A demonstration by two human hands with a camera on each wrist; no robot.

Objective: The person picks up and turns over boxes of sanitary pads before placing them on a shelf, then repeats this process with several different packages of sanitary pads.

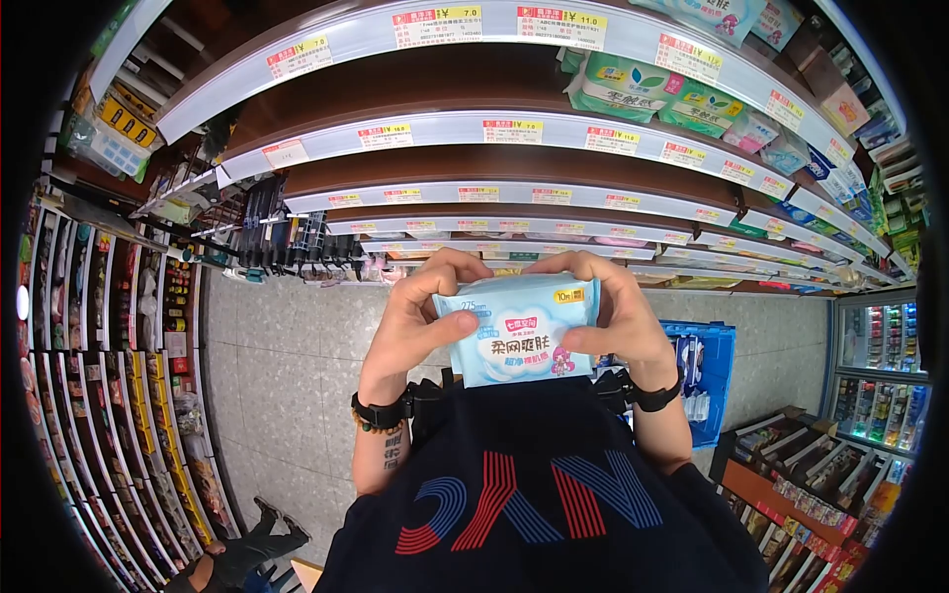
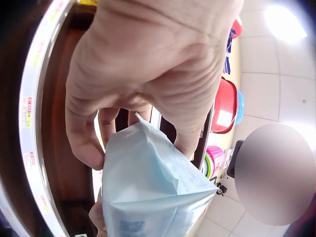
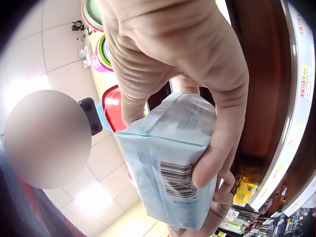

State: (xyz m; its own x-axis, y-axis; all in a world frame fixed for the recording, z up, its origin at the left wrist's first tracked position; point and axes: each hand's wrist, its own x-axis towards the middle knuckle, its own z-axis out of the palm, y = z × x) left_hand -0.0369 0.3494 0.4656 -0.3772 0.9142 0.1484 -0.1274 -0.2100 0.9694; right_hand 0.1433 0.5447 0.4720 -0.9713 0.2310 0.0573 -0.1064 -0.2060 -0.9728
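A light blue soft package (image 1: 524, 341) with Chinese print and a pink cartoon figure is held in front of the chest. The left hand (image 1: 420, 311) grips its left side, thumb on the printed face and fingers behind. On the other side the right hand (image 1: 618, 316) grips it the same way. In the left wrist view the left hand (image 2: 148, 64) spans the folded end of the package (image 2: 148, 173). The right wrist view has the right hand (image 3: 182, 54) around the other end of the package (image 3: 173, 163), a barcode showing near a fingertip.
Store shelves with price labels (image 1: 514, 128) rise ahead, green packs (image 1: 633, 89) on their right part. A blue crate (image 1: 717, 376) stands on the floor at right, a drinks cooler (image 1: 880, 366) beyond. Stocked shelves (image 1: 109, 395) line the left; another person (image 1: 252, 553) is at lower left.
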